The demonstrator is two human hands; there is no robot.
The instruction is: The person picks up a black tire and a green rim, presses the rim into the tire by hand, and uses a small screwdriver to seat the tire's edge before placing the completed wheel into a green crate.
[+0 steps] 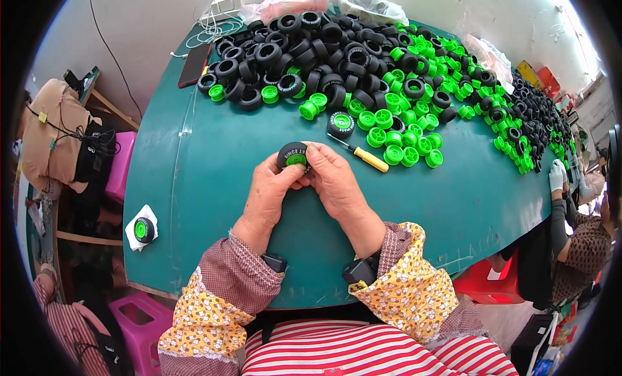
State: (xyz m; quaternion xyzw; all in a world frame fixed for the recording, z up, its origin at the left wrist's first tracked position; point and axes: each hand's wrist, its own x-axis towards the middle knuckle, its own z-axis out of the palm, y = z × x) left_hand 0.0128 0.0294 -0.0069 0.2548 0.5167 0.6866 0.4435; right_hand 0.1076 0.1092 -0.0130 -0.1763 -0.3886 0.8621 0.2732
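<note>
Between my two hands is a small toy wheel [296,157], a black rubber tire around a green hub. My left hand [272,187] grips it from the left, thumb pressed on its face. From the right, my right hand [335,181] pinches the same wheel, its thumb at the upper edge. Just beyond my hands stands another tire with a green hub [341,124] seated in it. A screwdriver with a yellow handle [370,159] lies to the right of it. The fingers behind the held wheel are partly hidden.
Black tires [269,54] are heaped along the table's far side, and loose green hubs [394,154] spread to the right. A wheel on white paper [143,229] sits at the left edge, a phone [194,65] farther back. Another person's gloved hand [557,175] is at the right.
</note>
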